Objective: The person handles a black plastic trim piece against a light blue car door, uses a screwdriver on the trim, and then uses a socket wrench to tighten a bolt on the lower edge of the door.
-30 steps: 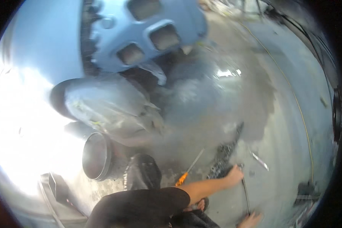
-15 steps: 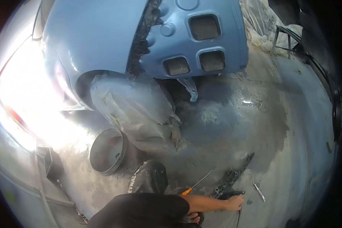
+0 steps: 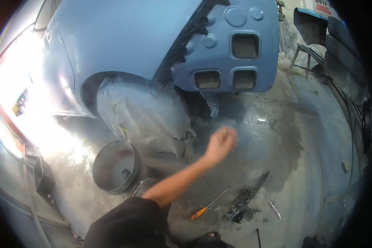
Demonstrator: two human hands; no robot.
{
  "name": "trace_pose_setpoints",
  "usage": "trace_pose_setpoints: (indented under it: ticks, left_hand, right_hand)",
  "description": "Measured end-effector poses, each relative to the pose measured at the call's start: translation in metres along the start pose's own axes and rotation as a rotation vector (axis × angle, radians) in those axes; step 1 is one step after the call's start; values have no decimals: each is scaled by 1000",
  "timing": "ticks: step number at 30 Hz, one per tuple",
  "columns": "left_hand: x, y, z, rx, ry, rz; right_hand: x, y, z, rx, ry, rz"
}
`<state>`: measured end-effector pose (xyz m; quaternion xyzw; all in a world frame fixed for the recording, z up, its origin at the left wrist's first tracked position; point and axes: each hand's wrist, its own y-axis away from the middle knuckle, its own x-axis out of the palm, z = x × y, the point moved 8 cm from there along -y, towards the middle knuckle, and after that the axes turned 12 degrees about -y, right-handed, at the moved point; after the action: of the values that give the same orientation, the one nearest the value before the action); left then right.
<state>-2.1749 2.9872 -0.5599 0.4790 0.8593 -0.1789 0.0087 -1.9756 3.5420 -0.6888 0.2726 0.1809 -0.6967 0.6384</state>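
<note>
hand (image 3: 221, 142) now raised off floor (image 3: 285, 165)

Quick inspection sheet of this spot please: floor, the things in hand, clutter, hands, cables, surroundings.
Surface: concrete floor, wet and stained, glare at left.
Job's things: blue car body; its wheel arch is masked with plastic sheeting; rear panel with three open cut-outs.
Clutter: orange-handled screwdriver, dark broken plastic part, small metal tool, black bucket.
Hands: one hand raised over the floor, blurred, seems closed; which hand and any contents cannot be told. Other hand not seen.
Cables: thin line along the floor at right.
Surroundings: stacked tyres, stand.
</note>
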Motion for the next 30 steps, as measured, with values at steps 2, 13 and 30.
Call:
trace_pose_setpoints:
  ticks: [2, 13, 30]
  left_hand:
    - [-56, -37, -68, 91, 80, -57]
    - [-177, -111, -131, -57, 360, -411]
    - [-178, -119, -132, -123, 132, -549]
  right_hand:
    - [4, -10, 19, 98, 104, 50]
    - [67, -50, 108, 302, 462, 254]
    - [131, -81, 125, 93, 517, 478]
